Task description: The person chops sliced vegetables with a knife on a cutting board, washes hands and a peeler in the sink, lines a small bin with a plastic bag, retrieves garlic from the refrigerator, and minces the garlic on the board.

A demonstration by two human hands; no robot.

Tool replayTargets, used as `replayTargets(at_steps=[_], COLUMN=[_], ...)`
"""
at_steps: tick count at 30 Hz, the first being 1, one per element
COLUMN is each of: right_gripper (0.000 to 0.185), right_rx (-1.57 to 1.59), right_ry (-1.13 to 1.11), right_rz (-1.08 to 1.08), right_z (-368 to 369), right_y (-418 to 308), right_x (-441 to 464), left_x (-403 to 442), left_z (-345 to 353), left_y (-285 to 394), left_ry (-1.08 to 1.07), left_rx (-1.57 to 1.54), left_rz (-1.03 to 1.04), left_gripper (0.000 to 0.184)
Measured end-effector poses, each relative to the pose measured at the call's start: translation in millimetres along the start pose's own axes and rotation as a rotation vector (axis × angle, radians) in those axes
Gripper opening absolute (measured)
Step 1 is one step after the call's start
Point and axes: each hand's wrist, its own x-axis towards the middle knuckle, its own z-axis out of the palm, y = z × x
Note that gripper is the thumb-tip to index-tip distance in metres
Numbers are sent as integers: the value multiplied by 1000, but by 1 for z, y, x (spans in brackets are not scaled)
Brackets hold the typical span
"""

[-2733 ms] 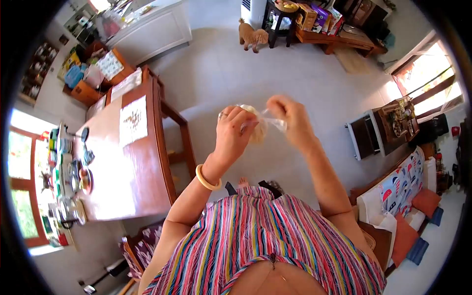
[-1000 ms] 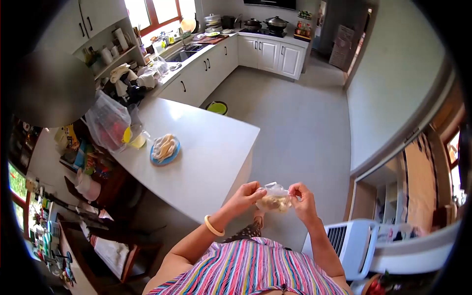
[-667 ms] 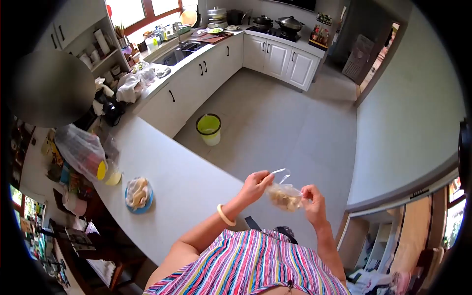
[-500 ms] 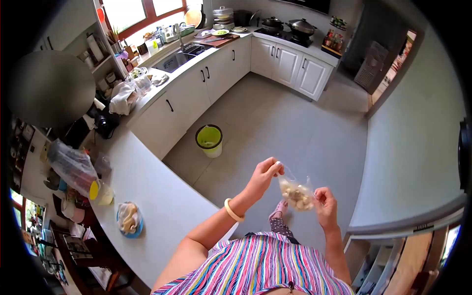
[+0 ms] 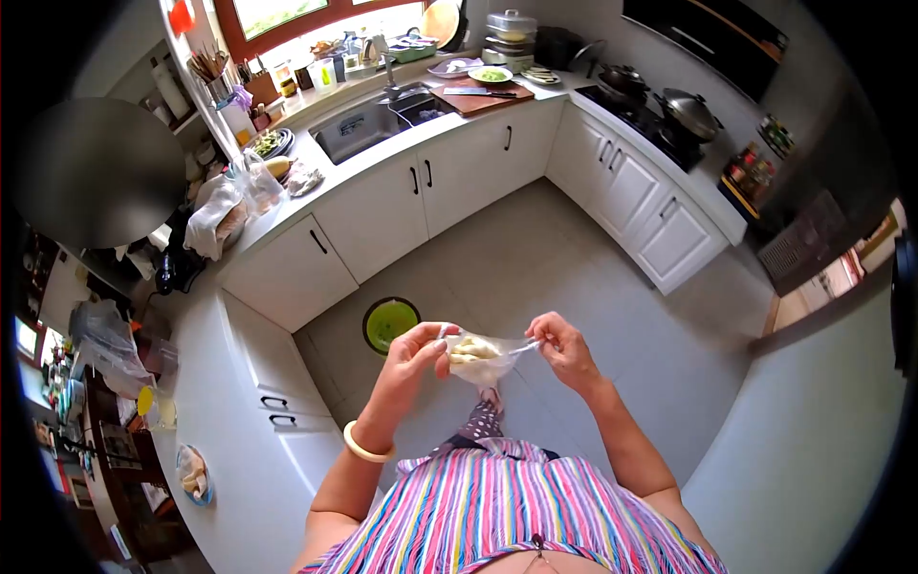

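Observation:
A clear plastic bag (image 5: pixel 478 362) with several pale, doughy-looking pieces inside hangs between my two hands, above the floor and in front of my body. My left hand (image 5: pixel 413 362), with a cream bangle (image 5: pixel 367 444) on its wrist, pinches the bag's left edge. The bag's twisted right end is gripped by the fingers of my right hand (image 5: pixel 564 352). The bag looks open at the top, and the pieces show through it.
Just beyond my left hand, a green bin (image 5: pixel 390 323) stands on the floor. At left, a white counter (image 5: pixel 229 517) bears a blue plate (image 5: pixel 195 475) with pale food. Ahead are a sink (image 5: pixel 356 132), a cutting board (image 5: pixel 483 94) and a stove (image 5: pixel 641 117) with pots.
I have turned and moved further into the kitchen, nearer the bin and sink. Both hands keep hold of the bag, which has shifted left in view and now stretches sideways toward my right hand.

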Motion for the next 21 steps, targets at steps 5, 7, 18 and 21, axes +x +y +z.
replayTargets(at_steps=[5,7,18,21], right_gripper=[10,11,4,4], right_rx=[154,303,222,425], right_ry=[-143,-203,-30,-89], right_rz=[40,120,-65,-104], right_z=[-38,-58,-164,-177], right_y=[62,77,151,177], right_x=[145,194,556,671], left_x=[162,234,571,652], left_z=[-23,-35,-100,-127], left_y=[3,7,18,36], left_ry=[123,125,265,342], left_rx=[5,42,157,238], left_rz=[77,105,202,167], left_gripper=[29,26,15,20])
